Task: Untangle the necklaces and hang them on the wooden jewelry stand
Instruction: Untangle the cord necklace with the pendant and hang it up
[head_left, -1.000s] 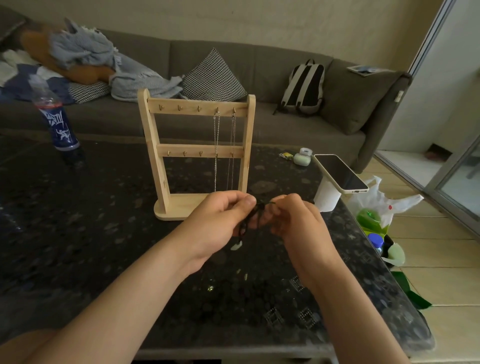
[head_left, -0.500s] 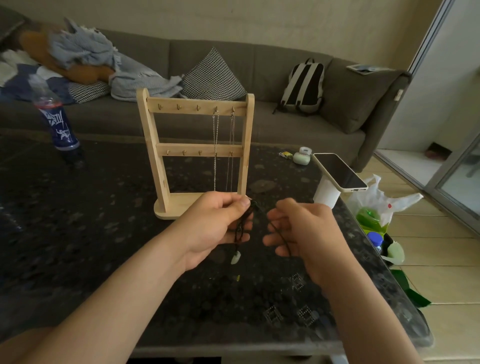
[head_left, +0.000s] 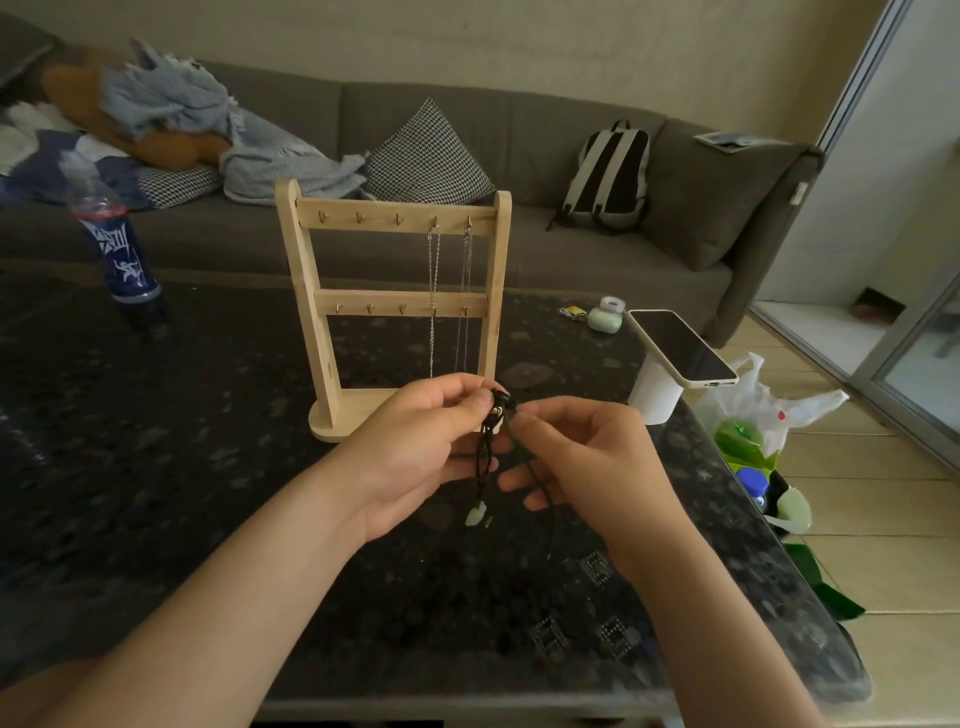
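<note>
Left hand (head_left: 415, 452) pinches the bunched top of the black cord necklace (head_left: 487, 441) between thumb and forefinger. The right hand (head_left: 587, 467), drawn off to the side half a second ago, has come back in and nips one strand just beside the left thumb, its other fingers loosely spread. A second ago both hands were balled together over the tangle; since then the pale pendant (head_left: 477, 514) has dropped free and hangs below them, above the surface (head_left: 156, 467). I judge the cord is loosening, though a snarl remains at the top, so hanging is not yet due. Behind, the wooden jewelry stand (head_left: 317, 291) already carries two chains (head_left: 432, 301) on its top bar. The snarl's lay is too small and dark to read, the cord's lower loop fades into the dark surface, and the chains' ends are hidden behind the hands.
</note>
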